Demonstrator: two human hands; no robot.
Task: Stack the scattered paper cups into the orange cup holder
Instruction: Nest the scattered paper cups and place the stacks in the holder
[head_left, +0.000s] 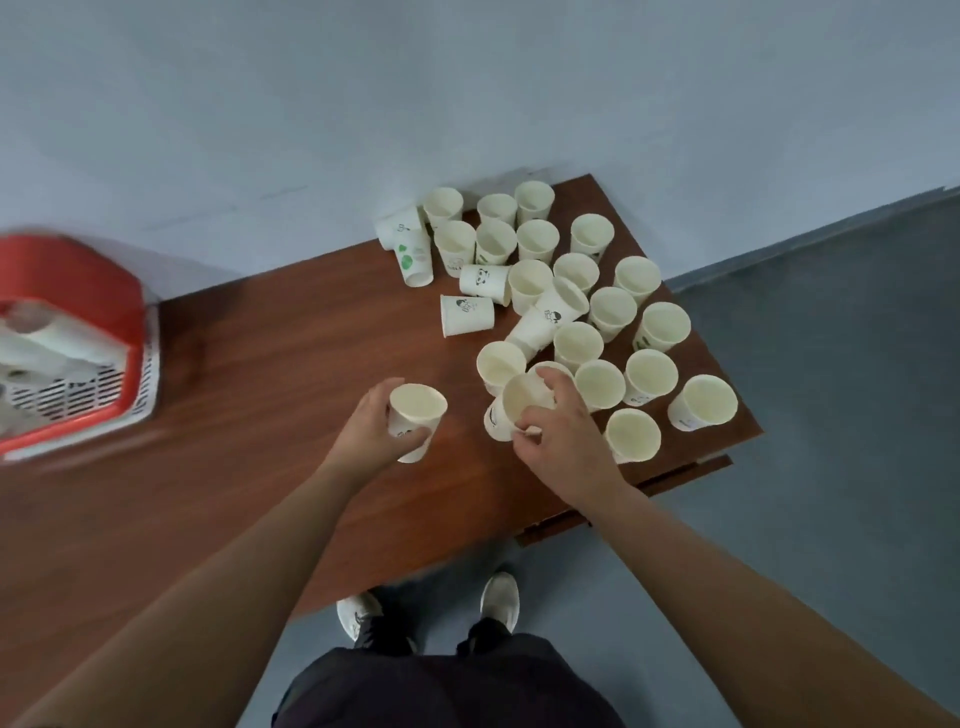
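Hands both occupied: left hand (376, 423) curls round an upright paper cup (417, 410); right hand (563, 436) grips a tilted cup (522, 400) at the pile's edge, two o'clock. Gathering step. Next, probably: nest them, carry to the orange cup holder (78, 280), nine o'clock.

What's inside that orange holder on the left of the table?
White paper cups lie inside the orange holder, apparently on their sides. The picture is blurred there and the frame edge cuts the holder off, so their number and anything beneath them cannot be seen.
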